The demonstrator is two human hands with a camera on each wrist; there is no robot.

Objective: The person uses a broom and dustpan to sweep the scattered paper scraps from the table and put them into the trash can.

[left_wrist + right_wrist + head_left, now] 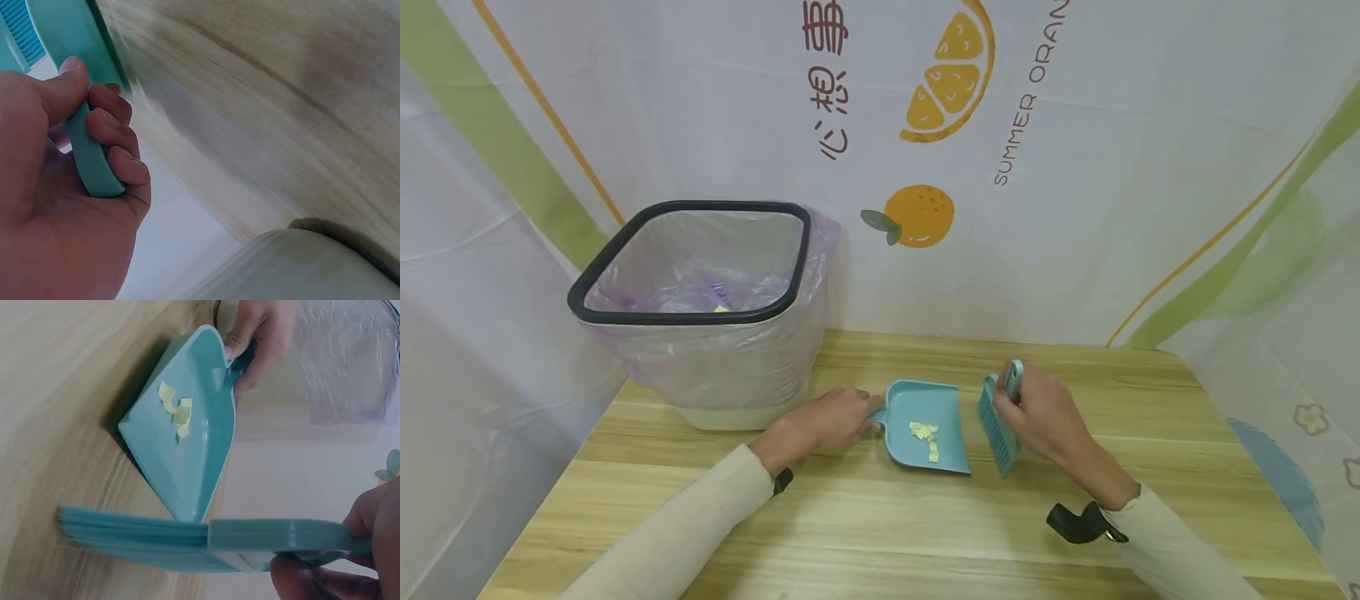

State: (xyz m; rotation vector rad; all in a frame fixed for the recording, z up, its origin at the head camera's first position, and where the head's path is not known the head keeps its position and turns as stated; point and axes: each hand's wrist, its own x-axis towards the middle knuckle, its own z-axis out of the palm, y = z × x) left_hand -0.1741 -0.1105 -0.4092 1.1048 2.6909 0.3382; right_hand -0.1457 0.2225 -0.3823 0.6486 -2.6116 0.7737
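A teal dustpan lies on the wooden table with its wide lip facing right. Several small pale-yellow scraps sit inside it, seen also in the right wrist view. My left hand grips the dustpan's handle, fingers curled round it. To the right of the lip, my right hand holds a teal hand brush by its handle. The brush's bristles point down toward the table, a short gap from the dustpan.
At the back left stands a bin with a black rim and a translucent purple liner; a yellow scrap lies inside. A white printed curtain hangs behind the wooden table.
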